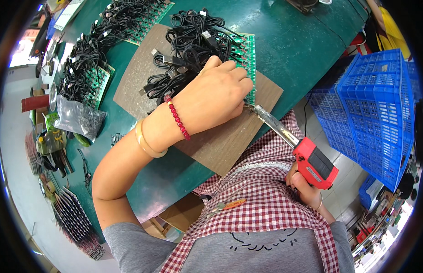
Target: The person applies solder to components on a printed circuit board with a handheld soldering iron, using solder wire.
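Note:
My left hand [223, 86] is closed over the near end of a green circuit board [248, 63]. Its fingers are curled, and the back of the hand hides what they pinch. Black cables with plugs [191, 50] lie bundled beside and under that hand, their ends running to the board. In my right hand [302, 183] is a red and black soldering gun [314, 164]. The gun's long metal barrel points up and left, and its tip is close to my left fingertips at the board's near end. Whether it touches anything cannot be made out. Board and cables rest on a brown wooden panel [220, 150].
The green table [293, 50] carries more boards with black cables [84, 68] at the far left. A clear plastic bag of small parts [79, 118] lies left of my arm. Stacked blue crates [370, 113] stand at the right. A person in yellow [393, 34] is at the upper right.

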The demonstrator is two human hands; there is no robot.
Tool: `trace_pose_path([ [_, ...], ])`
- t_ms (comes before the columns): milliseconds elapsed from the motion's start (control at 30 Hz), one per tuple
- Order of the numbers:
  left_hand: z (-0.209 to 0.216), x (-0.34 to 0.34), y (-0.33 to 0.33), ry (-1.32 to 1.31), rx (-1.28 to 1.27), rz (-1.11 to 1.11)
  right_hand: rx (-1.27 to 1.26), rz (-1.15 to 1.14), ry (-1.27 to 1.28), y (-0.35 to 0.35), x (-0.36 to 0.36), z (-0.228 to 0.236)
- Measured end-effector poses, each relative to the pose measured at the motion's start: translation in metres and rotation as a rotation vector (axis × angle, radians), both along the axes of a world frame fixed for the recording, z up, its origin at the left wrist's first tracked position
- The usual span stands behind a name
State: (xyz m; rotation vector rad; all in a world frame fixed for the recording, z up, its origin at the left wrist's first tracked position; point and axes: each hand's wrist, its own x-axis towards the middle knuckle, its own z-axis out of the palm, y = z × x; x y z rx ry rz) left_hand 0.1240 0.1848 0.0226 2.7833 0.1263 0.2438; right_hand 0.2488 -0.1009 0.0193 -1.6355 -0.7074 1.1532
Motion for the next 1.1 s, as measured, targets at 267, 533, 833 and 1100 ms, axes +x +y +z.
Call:
trace_pose_path([
  [267, 0.001, 0.001, 0.000, 0.015, 0.012, -0.001, 0.078, -0.144, 0.328, -0.004, 0.000, 0.007],
  [533, 0.003, 0.000, 0.000, 0.022, 0.013, -0.004, 0.032, -0.071, 0.209, -0.011, 0.004, -0.002],
  [833, 0.003, 0.001, 0.000, 0.037, 0.012, -0.006, 0.055, 0.089, -0.035, -0.015, 0.006, -0.005],
  [1100, 0.004, 0.002, 0.001, 0.045, 0.009, -0.010, 0.012, 0.019, 0.025, -0.014, 0.008, -0.005],
])
